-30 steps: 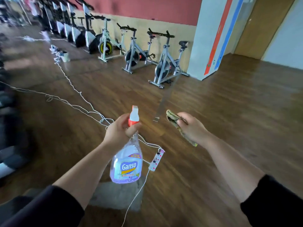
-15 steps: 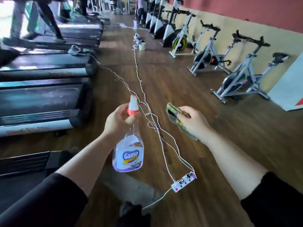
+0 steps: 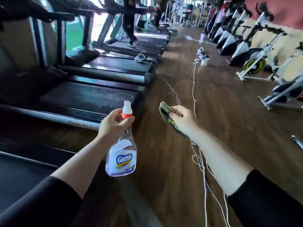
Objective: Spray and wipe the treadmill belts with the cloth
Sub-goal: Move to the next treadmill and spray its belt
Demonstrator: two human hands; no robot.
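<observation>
Two things held up over the wood floor (image 3: 164, 169): grips the spray bottle (image 3: 121, 154) by its neck in the left hand (image 3: 113, 125), nozzle up; clutches a crumpled green cloth (image 3: 166, 116) in the curled right hand (image 3: 183, 120). Streaked treadmill belt (image 3: 85, 97) just left of the bottle. White cords (image 3: 194, 89) strewn along the floor ahead; exercise bikes (image 3: 252, 63) lined up at right, well apart.

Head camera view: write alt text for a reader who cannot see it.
A person's left hand grips a Ganso spray bottle by its neck while the right hand holds a crumpled cloth. Treadmills line the left, exercise bikes the right, white cords trailing along the wooden floor between.
</observation>
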